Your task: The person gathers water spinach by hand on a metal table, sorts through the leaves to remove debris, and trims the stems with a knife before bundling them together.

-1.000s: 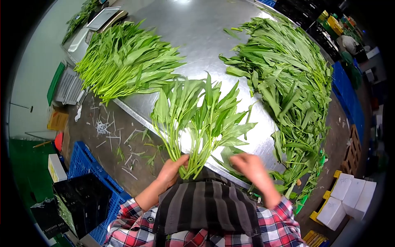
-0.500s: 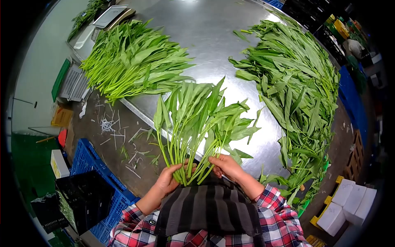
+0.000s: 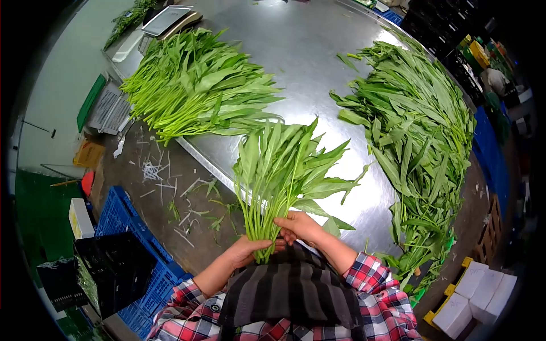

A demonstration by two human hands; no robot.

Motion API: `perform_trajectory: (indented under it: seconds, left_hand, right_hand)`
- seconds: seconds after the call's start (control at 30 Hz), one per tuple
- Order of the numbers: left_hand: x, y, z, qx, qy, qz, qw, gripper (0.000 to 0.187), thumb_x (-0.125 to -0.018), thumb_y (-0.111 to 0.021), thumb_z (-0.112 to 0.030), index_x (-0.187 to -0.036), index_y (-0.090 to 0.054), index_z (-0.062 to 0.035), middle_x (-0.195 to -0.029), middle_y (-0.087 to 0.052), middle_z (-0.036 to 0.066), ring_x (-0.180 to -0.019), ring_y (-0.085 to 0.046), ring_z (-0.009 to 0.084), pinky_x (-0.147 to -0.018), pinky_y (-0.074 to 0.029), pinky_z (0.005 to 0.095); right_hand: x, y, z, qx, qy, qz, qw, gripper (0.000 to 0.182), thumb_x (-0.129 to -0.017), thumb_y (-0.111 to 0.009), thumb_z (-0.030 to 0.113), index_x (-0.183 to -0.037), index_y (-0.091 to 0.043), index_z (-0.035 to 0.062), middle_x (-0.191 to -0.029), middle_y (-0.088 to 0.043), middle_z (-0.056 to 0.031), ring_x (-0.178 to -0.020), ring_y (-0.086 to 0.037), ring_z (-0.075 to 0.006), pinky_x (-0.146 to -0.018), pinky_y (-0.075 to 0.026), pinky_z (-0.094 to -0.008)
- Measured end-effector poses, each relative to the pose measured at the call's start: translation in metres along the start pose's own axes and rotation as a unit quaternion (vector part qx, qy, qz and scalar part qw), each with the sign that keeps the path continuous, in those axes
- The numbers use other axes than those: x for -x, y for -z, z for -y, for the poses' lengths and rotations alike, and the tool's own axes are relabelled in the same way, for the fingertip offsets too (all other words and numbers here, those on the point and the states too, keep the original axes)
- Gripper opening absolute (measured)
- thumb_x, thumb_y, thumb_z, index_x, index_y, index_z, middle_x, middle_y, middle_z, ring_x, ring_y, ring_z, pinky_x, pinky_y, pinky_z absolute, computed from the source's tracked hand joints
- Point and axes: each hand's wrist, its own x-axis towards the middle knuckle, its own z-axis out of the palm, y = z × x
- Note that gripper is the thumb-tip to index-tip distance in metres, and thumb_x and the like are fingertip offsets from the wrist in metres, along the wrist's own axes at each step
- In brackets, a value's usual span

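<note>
A bunch of leafy green stems (image 3: 273,176) stands upright in front of my body, over the near edge of the metal table (image 3: 296,51). My left hand (image 3: 250,249) is wrapped round the lower stems from the left. Against their right side, my right hand (image 3: 298,227) is closed on the same bunch, a little higher. A neat pile of greens (image 3: 199,85) lies at the table's left, its stems toward the left edge. The larger, looser heap of greens (image 3: 409,125) covers the right side.
A scale (image 3: 168,21) sits at the back left. On the floor at left are a blue crate (image 3: 122,213), a black crate (image 3: 114,273) and scattered white strips (image 3: 152,170). White boxes (image 3: 478,290) stand at lower right.
My hands have come closer together, and the spread stems are now gathered into a tighter bunch. The camera view has shifted slightly, so the table and piles appear a little lower and further right.
</note>
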Motion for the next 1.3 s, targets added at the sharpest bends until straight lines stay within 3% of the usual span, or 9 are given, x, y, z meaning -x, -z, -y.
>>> perform_trajectory:
  seconds: [0.3,0.43,0.53,0.7,0.87,0.97,1.07,1.2,1.3]
  left_hand:
    - [-0.001,-0.004,-0.01,-0.065,-0.008,0.031,0.997,0.04,-0.08,-0.065,-0.013,-0.114,-0.05,0.001,-0.081,-0.058,0.01,-0.073,-0.057,0.0192,-0.066,-0.046,0.0285]
    - [0.007,0.005,-0.015,-0.044,0.012,0.011,0.999,0.039,-0.079,-0.065,-0.01,-0.113,-0.051,0.0023,-0.079,-0.059,0.01,-0.071,-0.058,0.0198,-0.065,-0.047,0.0293]
    - [0.012,0.015,-0.011,-0.03,0.026,-0.03,0.999,0.033,-0.078,-0.066,-0.008,-0.107,-0.054,0.0011,-0.079,-0.06,0.009,-0.07,-0.059,0.0176,-0.064,-0.047,0.0285]
    - [0.008,0.035,0.006,-0.023,0.039,-0.074,0.996,0.024,-0.075,-0.068,-0.005,-0.096,-0.059,0.0016,-0.082,-0.063,0.011,-0.072,-0.061,0.0199,-0.065,-0.048,0.0289]
    - [0.004,0.036,0.016,-0.038,0.012,-0.121,0.992,0.025,-0.073,-0.069,-0.004,-0.096,-0.059,0.0004,-0.081,-0.064,0.01,-0.072,-0.061,0.0186,-0.065,-0.048,0.0276]
    - [0.006,0.032,0.015,-0.022,0.009,-0.146,0.989,0.024,-0.073,-0.069,-0.004,-0.095,-0.059,-0.0002,-0.082,-0.064,0.008,-0.073,-0.061,0.0169,-0.065,-0.048,0.0267]
    - [0.004,0.034,0.014,-0.029,0.018,-0.144,0.989,0.024,-0.073,-0.069,-0.004,-0.095,-0.059,-0.0011,-0.082,-0.065,0.008,-0.072,-0.062,0.0156,-0.064,-0.048,0.0258]
    - [0.001,0.041,0.015,-0.041,0.03,-0.143,0.988,0.026,-0.073,-0.069,-0.004,-0.097,-0.06,-0.0013,-0.08,-0.066,0.007,-0.068,-0.062,0.0151,-0.061,-0.047,0.0238]
    - [0.003,0.04,0.011,-0.008,0.042,-0.132,0.99,0.026,-0.072,-0.068,-0.004,-0.097,-0.059,-0.0006,-0.08,-0.064,0.008,-0.069,-0.06,0.0161,-0.063,-0.047,0.0254]
  right_hand:
    - [0.025,0.003,0.005,-0.159,0.003,0.016,0.987,0.027,-0.09,-0.053,0.025,-0.102,-0.054,0.001,-0.076,-0.057,-0.0071,-0.06,-0.056,-0.0159,-0.054,-0.048,-0.0274]
    - [0.031,0.014,0.004,0.049,-0.011,-0.044,0.998,0.02,-0.091,-0.053,0.022,-0.092,-0.056,0.0018,-0.065,-0.057,-0.0039,-0.05,-0.055,-0.0129,-0.048,-0.047,-0.0252]
    - [0.033,0.025,0.007,0.145,0.106,-0.147,0.973,0.021,-0.091,-0.053,0.021,-0.09,-0.058,0.0008,-0.062,-0.057,-0.0022,-0.051,-0.056,-0.0106,-0.049,-0.046,-0.0226]
    - [0.011,0.009,0.063,0.447,0.442,-0.211,0.748,0.027,-0.084,-0.057,0.014,-0.108,-0.055,0.0024,-0.1,-0.059,-0.0134,-0.096,-0.056,-0.0262,-0.085,-0.044,-0.0348]
    - [-0.044,0.015,0.084,0.608,0.434,-0.129,0.652,0.042,-0.08,-0.059,0.016,-0.119,-0.049,0.0024,-0.114,-0.054,-0.0137,-0.119,-0.043,-0.0295,-0.105,-0.029,-0.0418]
    - [-0.032,0.03,0.074,0.605,0.402,-0.131,0.675,0.043,-0.08,-0.06,0.016,-0.119,-0.048,0.0022,-0.112,-0.055,-0.015,-0.115,-0.045,-0.0308,-0.102,-0.033,-0.0423]
    - [-0.023,0.035,0.068,0.529,0.334,-0.144,0.767,0.044,-0.079,-0.061,0.017,-0.119,-0.049,0.0027,-0.11,-0.055,-0.0173,-0.111,-0.047,-0.0315,-0.099,-0.034,-0.0434]
    - [-0.036,0.016,0.084,0.602,0.342,-0.158,0.704,0.042,-0.076,-0.065,0.019,-0.113,-0.053,0.0038,-0.113,-0.052,-0.0157,-0.106,-0.048,-0.0311,-0.094,-0.036,-0.0402]
    - [-0.052,0.015,0.086,0.591,0.455,-0.156,0.647,0.026,-0.074,-0.067,0.018,-0.094,-0.058,0.0039,-0.105,-0.051,-0.0123,-0.098,-0.048,-0.0292,-0.088,-0.038,-0.042]
